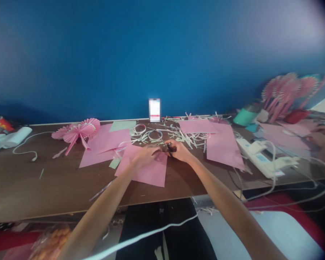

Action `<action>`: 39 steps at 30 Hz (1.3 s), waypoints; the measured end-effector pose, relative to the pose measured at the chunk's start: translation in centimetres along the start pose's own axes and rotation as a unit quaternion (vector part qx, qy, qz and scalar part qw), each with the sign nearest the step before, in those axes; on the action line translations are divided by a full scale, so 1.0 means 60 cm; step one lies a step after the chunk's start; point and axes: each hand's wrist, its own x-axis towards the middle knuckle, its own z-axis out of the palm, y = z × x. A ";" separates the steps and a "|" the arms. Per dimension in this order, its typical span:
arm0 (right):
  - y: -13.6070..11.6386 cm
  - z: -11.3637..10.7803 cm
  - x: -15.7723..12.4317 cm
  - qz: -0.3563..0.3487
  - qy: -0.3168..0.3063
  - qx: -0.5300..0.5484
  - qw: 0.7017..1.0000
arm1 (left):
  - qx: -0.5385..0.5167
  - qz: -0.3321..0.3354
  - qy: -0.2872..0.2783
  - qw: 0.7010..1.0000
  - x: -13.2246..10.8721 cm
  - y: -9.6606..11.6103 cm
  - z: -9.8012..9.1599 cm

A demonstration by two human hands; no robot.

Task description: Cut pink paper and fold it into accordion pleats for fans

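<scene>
My right hand [179,151] is closed around a pair of scissors [170,148] with dark handles, at the middle of the table. The blades point away from me and to the left. My left hand [147,154] has its fingers bent over the far right part of a pink paper sheet [151,175] and grips it there. The fingertips are partly hidden. The two hands are close together, and the scissors lie just right of the sheet's far corner. Behind them are a roll of tape [155,135] and many thin paper strips [191,139].
A lit phone [155,110] leans on the blue wall. Pink folded fans [81,130] lie left, more fans [287,90] stand right beside a green bottle [245,115]. A power strip [260,157] with white cables lies right. Another person's hand [321,139] is at the far right.
</scene>
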 end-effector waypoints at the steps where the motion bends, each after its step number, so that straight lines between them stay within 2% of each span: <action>1: 0.001 0.000 0.000 0.000 0.005 -0.001 1.000 | -0.005 -0.012 -0.001 1.000 -0.001 0.001 -0.001; 7: 0.004 0.001 0.001 -0.004 0.019 0.007 1.000 | 0.001 -0.075 -0.007 0.997 -0.004 -0.001 -0.001; 11: 0.001 -0.016 -0.002 0.010 0.018 -0.041 0.999 | -0.012 -0.078 -0.008 0.997 -0.004 -0.015 -0.006; 16: -0.019 -0.048 -0.009 0.025 -0.061 -0.101 0.993 | -0.071 -0.047 -0.006 0.996 -0.008 -0.030 -0.015; 20: -0.036 -0.068 -0.005 0.028 -0.135 -0.170 0.976 | -0.099 -0.034 -0.004 0.995 -0.011 -0.036 -0.020; 23: -0.041 -0.083 0.006 0.040 -0.163 -0.212 0.963 | -0.103 -0.035 -0.008 0.994 -0.012 -0.038 -0.021; 27: -0.042 -0.097 0.020 0.051 -0.197 -0.254 0.946 | -0.098 -0.050 0.013 0.994 -0.012 -0.042 -0.020; 32: -0.038 -0.095 0.026 0.029 -0.192 -0.267 0.944 | -0.115 -0.057 0.024 0.991 -0.011 -0.045 -0.016; 35: -0.031 -0.095 0.024 0.024 -0.170 -0.313 0.934 | -0.122 -0.082 0.030 0.989 -0.010 -0.045 -0.015; 39: -0.025 -0.097 0.020 0.020 -0.151 -0.352 0.924 | -0.093 -0.102 0.046 0.989 -0.009 -0.043 -0.013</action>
